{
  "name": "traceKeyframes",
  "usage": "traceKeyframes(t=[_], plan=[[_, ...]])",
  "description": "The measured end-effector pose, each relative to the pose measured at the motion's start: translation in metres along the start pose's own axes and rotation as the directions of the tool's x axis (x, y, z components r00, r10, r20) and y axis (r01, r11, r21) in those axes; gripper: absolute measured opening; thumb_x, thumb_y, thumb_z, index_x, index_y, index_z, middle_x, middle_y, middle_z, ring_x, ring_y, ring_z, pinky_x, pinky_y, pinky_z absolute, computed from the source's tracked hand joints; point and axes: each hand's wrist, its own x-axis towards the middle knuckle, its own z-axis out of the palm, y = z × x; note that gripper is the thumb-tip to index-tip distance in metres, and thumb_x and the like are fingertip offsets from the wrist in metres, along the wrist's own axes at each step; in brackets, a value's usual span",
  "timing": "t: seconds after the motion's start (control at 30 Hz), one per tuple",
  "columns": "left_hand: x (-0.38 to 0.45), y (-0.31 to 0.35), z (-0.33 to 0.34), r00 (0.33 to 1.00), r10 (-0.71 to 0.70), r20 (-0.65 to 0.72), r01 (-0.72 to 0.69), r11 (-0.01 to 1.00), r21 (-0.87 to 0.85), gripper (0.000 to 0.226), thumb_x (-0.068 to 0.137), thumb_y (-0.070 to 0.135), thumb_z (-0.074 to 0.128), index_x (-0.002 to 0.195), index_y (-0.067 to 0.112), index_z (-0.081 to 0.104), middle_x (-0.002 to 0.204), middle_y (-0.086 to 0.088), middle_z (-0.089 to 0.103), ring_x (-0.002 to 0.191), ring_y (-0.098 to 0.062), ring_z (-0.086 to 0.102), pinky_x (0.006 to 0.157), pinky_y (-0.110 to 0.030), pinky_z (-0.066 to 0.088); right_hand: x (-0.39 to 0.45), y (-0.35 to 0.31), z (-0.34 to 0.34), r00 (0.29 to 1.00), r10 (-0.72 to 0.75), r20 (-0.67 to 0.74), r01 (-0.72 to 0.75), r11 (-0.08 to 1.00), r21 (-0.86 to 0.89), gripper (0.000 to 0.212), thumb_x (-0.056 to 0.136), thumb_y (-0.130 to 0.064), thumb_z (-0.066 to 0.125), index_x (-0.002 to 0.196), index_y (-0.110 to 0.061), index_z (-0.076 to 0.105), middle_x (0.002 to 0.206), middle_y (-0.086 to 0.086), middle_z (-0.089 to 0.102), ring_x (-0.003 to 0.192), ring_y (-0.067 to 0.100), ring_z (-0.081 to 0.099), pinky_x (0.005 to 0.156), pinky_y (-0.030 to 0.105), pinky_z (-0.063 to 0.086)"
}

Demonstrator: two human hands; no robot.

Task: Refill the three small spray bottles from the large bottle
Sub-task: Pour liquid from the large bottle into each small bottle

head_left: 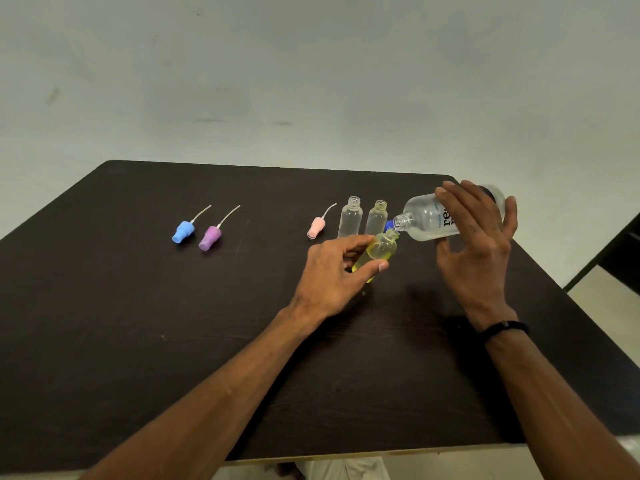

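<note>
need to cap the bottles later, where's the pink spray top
In the head view the pink spray top lies on the dark table, just left of the two upright open small bottles, well right of the purple spray top.

Dark wood-grain table [138, 306], plain pale wall [311, 64] behind, dark furniture [620, 251] at right

Tilted large bottle [427, 218] over yellow-filled small bottle [379, 249]

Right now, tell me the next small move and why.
Probably tip the large bottle slightly further: its mouth sits just above the neck of the tilted small bottle in the left hand, which holds yellowish liquid only partway; the right hand steadies the pour.
</note>
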Motion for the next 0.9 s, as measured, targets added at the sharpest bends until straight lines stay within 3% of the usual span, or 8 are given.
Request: traceKeyframes(t=[0.23, 0.4, 0.6, 0.9], plan=[[0.0002, 0.0014, -0.0003, 1.0, 0.004, 0.002, -0.004, 1.0, 0.009, 0.047, 0.088, 0.026, 0.085, 0.132, 0.017, 0.072, 0.118, 0.006, 0.077, 0.105, 0.001, 0.073, 0.093, -0.024, 0.061, 0.0001, 0.0012, 0.0007, 1.0, 0.001, 0.002, -0.001, 1.0, -0.002, 0.078, 0.077, 0.014, 0.081, 0.147, -0.014, 0.062, 0.156, 0.003, 0.058, 0.152, 0.025, 0.047, 0.126, 0.07, 0.015], [-0.0003, 0.0019, -0.0008, 1.0, 0.004, 0.012, -0.004, 1.0, -0.016, 0.045, 0.088, 0.023, 0.085, 0.131, 0.016, 0.073, 0.112, 0.017, 0.073, 0.104, 0.004, 0.072, 0.092, -0.021, 0.06, 0.0002, 0.0007, 0.0007, 1.0, -0.003, -0.002, 0.003, 1.0, -0.004, 0.078, 0.077, 0.015, 0.08, 0.147, -0.014, 0.063, 0.156, 0.003, 0.059, 0.151, 0.025, 0.047, 0.126, 0.07, 0.015], [0.001, -0.0006, -0.0006, 1.0, 0.001, 0.011, -0.001, 1.0, -0.011, 0.046, 0.088, 0.025, 0.085, 0.132, 0.018, 0.072, 0.118, 0.005, 0.078, 0.105, 0.0, 0.074, 0.094, -0.028, 0.062, 0.0005, 0.0005, 0.001, 1.0, 0.0, -0.01, 0.0, 1.0, -0.008, 0.077, 0.076, 0.015, 0.08, 0.146, -0.014, 0.064, 0.155, 0.003, 0.059, 0.15, 0.025, 0.049, 0.126, 0.07, 0.015], [0.0006, -0.0006, -0.0003, 1.0, 0.011, 0.009, -0.011, 1.0, 0.009, 0.046, 0.088, 0.027, 0.085, 0.132, 0.018, 0.072, 0.119, 0.006, 0.078, 0.106, 0.001, 0.073, 0.094, -0.025, 0.061, 0.0002, 0.0005, 0.0003, 1.0, -0.001, -0.01, 0.0, 1.0, -0.01, 0.077, 0.076, 0.014, 0.081, 0.146, -0.014, 0.064, 0.155, 0.003, 0.059, 0.151, 0.025, 0.048, 0.126, 0.07, 0.015]])
